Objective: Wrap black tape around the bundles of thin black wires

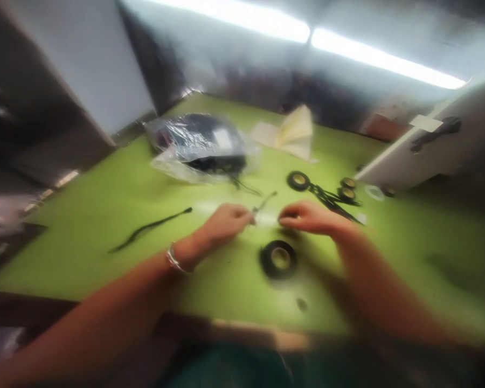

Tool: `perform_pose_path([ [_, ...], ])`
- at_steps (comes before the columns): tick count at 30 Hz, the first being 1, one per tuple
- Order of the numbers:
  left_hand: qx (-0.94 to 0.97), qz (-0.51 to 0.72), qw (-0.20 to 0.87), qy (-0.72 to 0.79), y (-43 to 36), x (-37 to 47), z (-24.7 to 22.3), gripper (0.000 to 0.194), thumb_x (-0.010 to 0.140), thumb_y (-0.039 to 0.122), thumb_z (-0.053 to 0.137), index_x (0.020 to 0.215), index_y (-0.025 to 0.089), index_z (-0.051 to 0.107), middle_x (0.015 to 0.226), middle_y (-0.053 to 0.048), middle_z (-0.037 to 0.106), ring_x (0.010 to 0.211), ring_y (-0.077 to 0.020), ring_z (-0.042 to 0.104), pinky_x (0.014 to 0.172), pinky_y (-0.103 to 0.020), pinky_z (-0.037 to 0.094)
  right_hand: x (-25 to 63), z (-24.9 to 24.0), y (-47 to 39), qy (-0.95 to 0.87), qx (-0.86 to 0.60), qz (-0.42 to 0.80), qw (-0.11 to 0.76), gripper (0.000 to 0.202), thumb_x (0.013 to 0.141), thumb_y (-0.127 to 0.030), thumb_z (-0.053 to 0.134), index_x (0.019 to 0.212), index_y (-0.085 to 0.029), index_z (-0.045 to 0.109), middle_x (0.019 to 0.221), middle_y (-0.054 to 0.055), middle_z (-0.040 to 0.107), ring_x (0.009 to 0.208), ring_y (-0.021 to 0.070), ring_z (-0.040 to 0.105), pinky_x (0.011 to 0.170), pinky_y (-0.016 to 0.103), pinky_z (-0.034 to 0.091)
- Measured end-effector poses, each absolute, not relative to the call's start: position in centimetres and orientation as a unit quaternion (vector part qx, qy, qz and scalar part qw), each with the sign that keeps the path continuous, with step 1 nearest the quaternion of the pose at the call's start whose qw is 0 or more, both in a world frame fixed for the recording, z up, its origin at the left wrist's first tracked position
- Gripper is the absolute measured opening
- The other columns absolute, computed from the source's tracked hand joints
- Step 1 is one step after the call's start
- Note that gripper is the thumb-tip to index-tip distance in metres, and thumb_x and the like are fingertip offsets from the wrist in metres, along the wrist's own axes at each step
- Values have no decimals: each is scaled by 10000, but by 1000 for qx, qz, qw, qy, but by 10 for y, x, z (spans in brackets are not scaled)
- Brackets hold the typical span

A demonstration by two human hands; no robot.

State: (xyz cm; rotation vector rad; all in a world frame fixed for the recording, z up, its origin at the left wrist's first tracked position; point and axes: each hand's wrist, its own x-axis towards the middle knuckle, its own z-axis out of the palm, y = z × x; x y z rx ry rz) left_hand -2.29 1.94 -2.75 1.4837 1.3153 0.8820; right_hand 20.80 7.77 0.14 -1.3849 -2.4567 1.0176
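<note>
My left hand (228, 222), with a bracelet at the wrist, is closed in a pinch on a thin dark cable (265, 201) whose end sticks out past the fingertips. My right hand (307, 216) is a short way to the right, its fingers pressed together; whatever they may hold is too blurred to make out. Just below the gap between the hands lies a roll of black tape (268, 261) with a yellowish core. Another black cable (153, 225) rests on the green table (105, 205) to the left of my left hand.
A clear plastic bag (198, 141) with dark contents lies at the back, beside an opened pale booklet (297, 132). Several smaller tape rolls (293, 179) and a bundle of black cables (329, 200) lie right of centre. A white panel (440, 143) stands at the right.
</note>
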Motion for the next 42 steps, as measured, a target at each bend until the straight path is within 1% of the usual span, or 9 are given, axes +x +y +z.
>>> perform_pose_path([
  [3, 604, 337, 481, 539, 18, -17, -30, 296, 770, 375, 576, 709, 140, 745, 471, 13, 534, 437, -96, 416, 434, -219, 315, 202, 8, 52, -882, -368, 291, -32, 234, 684, -327, 715, 908, -261, 723, 827, 0, 708, 681, 157, 609, 585, 242, 425],
  [7, 607, 345, 476, 535, 17, -12, -33, 307, 785, 377, 563, 757, 145, 763, 487, 7, 569, 462, -117, 460, 473, -236, 347, 193, -2, 29, -903, -403, 143, -46, 198, 670, -196, 697, 863, -238, 692, 790, 16, 648, 670, 162, 563, 572, 256, 376],
  [9, 622, 359, 459, 523, 16, -10, -34, 314, 789, 381, 559, 730, 144, 756, 542, -6, 606, 521, -132, 499, 508, -241, 371, 193, -7, 24, -895, -438, 90, -5, 178, 702, -197, 672, 878, -218, 688, 795, 31, 631, 694, 170, 561, 602, 267, 388],
  [13, 607, 391, 469, 508, 13, -8, -37, 327, 746, 437, 636, 810, 135, 746, 681, -38, 684, 653, -177, 584, 605, -264, 443, 191, -8, 16, -848, -499, 12, 178, 125, 768, -236, 637, 883, -202, 672, 802, 45, 591, 741, 183, 557, 669, 290, 420],
  [18, 545, 417, 573, 448, 13, -7, -43, 369, 726, 415, 700, 964, 136, 730, 847, -75, 723, 775, -193, 632, 717, -284, 477, 179, -13, 3, -819, -505, 13, 270, 95, 757, -267, 651, 765, -195, 590, 789, 48, 558, 718, 183, 516, 649, 301, 418],
  [26, 463, 413, 658, 428, 6, -5, -41, 381, 737, 406, 709, 1022, 154, 732, 794, -49, 692, 540, -74, 482, 517, -214, 357, 176, -25, -10, -786, -503, 118, 339, 183, 769, -291, 648, 721, -216, 488, 696, -12, 541, 600, 126, 476, 559, 249, 385],
  [30, 471, 426, 612, 471, 3, -3, -43, 379, 747, 459, 692, 932, 133, 747, 735, -44, 676, 533, -71, 460, 518, -218, 349, 175, -27, -14, -793, -500, 107, 331, 184, 777, -289, 633, 711, -211, 480, 681, -8, 546, 574, 122, 468, 542, 252, 373],
  [35, 513, 443, 546, 492, 3, -1, -44, 317, 746, 414, 696, 859, 123, 747, 830, -62, 713, 729, -144, 580, 707, -254, 444, 172, -33, -16, -803, -494, 81, 323, 169, 795, -294, 604, 720, -212, 477, 678, -1, 548, 565, 124, 469, 533, 251, 371],
  [42, 561, 460, 445, 525, 3, -1, -43, 258, 805, 354, 611, 696, 128, 673, 649, -7, 622, 643, -124, 524, 614, -238, 403, 167, -36, -17, -804, -497, 76, 316, 186, 798, -306, 603, 714, -213, 465, 677, 2, 549, 542, 117, 456, 515, 246, 364],
])
